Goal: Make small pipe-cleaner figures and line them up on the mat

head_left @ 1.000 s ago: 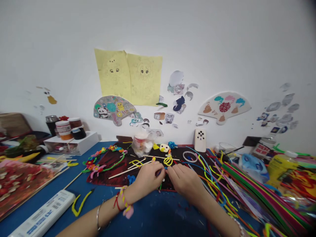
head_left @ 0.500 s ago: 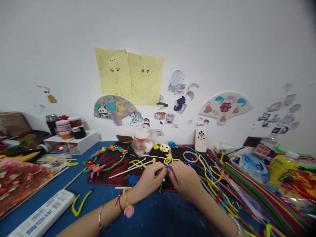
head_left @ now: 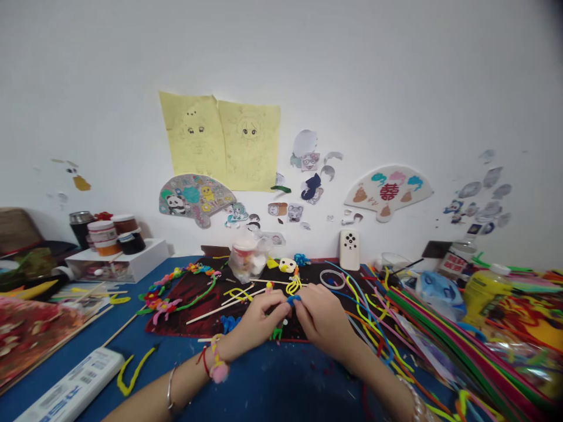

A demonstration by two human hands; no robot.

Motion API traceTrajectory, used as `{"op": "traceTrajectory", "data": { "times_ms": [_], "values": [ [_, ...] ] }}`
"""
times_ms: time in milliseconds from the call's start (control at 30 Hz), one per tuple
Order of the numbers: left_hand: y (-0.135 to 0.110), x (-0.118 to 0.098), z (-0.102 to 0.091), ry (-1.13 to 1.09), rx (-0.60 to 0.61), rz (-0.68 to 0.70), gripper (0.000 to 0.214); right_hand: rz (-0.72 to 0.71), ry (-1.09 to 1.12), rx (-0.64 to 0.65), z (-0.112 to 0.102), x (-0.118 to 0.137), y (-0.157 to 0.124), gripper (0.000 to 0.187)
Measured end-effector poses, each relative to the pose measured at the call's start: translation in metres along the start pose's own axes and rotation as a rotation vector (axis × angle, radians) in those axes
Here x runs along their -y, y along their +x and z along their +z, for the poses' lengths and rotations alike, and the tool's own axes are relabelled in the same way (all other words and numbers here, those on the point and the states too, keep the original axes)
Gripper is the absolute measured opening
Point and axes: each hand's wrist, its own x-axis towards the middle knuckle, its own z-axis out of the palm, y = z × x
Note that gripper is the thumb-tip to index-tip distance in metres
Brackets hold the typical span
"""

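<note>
Between my two hands is a short, bent blue pipe cleaner [head_left: 293, 299], gripped at both ends by fingertips. My left hand [head_left: 263, 316] pinches its left end between thumb and forefinger. The thumb and fingers of my right hand [head_left: 324, 316] close on the other end; some of these fingers are hidden behind the hand. Just behind the fingertips lie yellow pipe cleaner loops [head_left: 294, 286]. A fuzzy blue bundle [head_left: 229, 323] rests left of my left hand, and a small green piece [head_left: 276, 334] shows below the fingers.
A dark red-stained mat [head_left: 176, 319] lies on the blue table, with thin wooden sticks [head_left: 211, 312] and a colourful pipe cleaner garland [head_left: 160, 299]. Loose pipe cleaners [head_left: 444, 316] crowd the right side. At the back stand a plastic-wrapped cup [head_left: 248, 258] and a white phone [head_left: 349, 249].
The whole view has shifted slightly, the scene sliding left. Both hands keep their pinch on the blue pipe cleaner, and more of it shows between the fingertips.
</note>
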Motion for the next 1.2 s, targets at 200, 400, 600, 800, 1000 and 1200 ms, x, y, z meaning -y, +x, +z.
{"op": "traceTrajectory", "data": {
  "times_ms": [200, 400, 600, 800, 1000, 1200],
  "values": [
    [-0.014, -0.004, 0.011, -0.148, 0.164, -0.185, 0.033, -0.013, 0.392, 0.219, -0.024, -0.007, -0.002, 0.019],
    [-0.046, 0.005, 0.037, -0.331, 0.244, -0.354, 0.032, 0.146, 0.742, 0.344, -0.014, -0.003, -0.034, 0.021],
    [-0.076, 0.018, 0.061, -0.379, 0.267, -0.519, 0.035, 0.423, 1.003, 0.345, 0.029, 0.008, -0.075, 0.017],
    [-0.090, 0.029, 0.071, -0.332, 0.208, -0.559, 0.034, 0.541, 0.972, 0.274, 0.049, 0.018, -0.094, 0.015],
    [-0.089, 0.025, 0.074, -0.266, 0.153, -0.568, 0.028, 0.423, 0.646, 0.120, 0.050, 0.022, -0.099, 0.013],
    [-0.088, 0.022, 0.074, -0.248, 0.125, -0.570, 0.027, 0.313, 0.475, 0.024, 0.053, 0.029, -0.099, 0.012]
  ]
}}
